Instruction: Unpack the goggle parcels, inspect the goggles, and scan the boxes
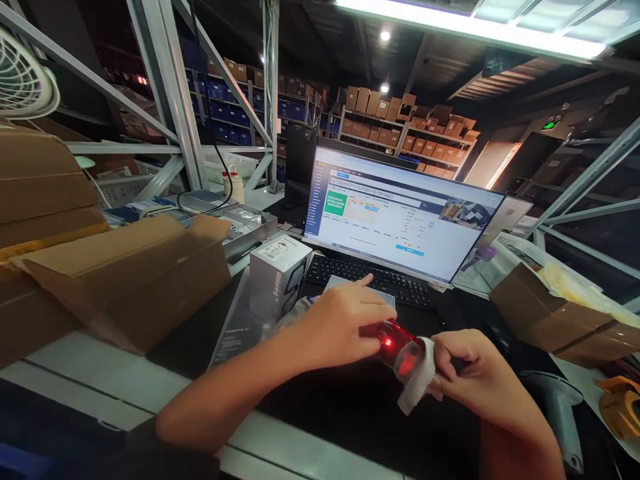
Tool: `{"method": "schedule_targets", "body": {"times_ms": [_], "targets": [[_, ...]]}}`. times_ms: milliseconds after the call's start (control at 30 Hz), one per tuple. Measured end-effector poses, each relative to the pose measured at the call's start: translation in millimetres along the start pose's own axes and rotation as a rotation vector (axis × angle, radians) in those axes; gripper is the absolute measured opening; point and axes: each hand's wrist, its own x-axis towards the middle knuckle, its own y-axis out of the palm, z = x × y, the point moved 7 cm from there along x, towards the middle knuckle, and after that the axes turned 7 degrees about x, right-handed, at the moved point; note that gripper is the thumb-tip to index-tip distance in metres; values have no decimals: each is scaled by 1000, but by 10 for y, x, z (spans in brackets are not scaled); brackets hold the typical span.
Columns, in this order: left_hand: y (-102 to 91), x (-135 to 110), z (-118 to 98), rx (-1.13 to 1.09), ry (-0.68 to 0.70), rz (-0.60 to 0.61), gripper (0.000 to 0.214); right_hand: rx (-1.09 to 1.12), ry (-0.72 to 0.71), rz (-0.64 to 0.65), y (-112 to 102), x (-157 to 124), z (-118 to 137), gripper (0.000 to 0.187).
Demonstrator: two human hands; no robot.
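My left hand point(345, 323) is closed round a small glossy package point(393, 341) above the black mat. Red light glows on the package, with a bright spot near its middle; what is inside cannot be made out. At the package's right end, my right hand point(463, 363) pinches a white strip point(419, 380) with a jagged edge, which curls and hangs down. Whether the strip is stuck to the package is unclear. Behind my left hand lies a pale flat box point(363, 290), partly hidden. A grey and white printed box point(277, 277) stands to its left.
A monitor point(400, 213) stands behind a black keyboard point(375, 277). A handheld scanner point(557, 413) and yellow tape dispenser point(620, 407) lie at right. Open cardboard boxes flank the mat, at left point(135, 287) and right point(565, 320). A metal frame post point(170, 93) rises at left.
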Motion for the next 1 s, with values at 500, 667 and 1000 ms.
{"method": "schedule_targets", "body": {"times_ms": [500,667,1000], "targets": [[-72,-90,33,440,-241,-246,49,356,83,-643,-322,-23,-301,45],[232,-96,-146,424,-179,-132,44,350,58,-566,42,75,-217,42],[493,-135,-69,71,-212,-133,52,-109,-149,-661,0,7,60,35]]}}
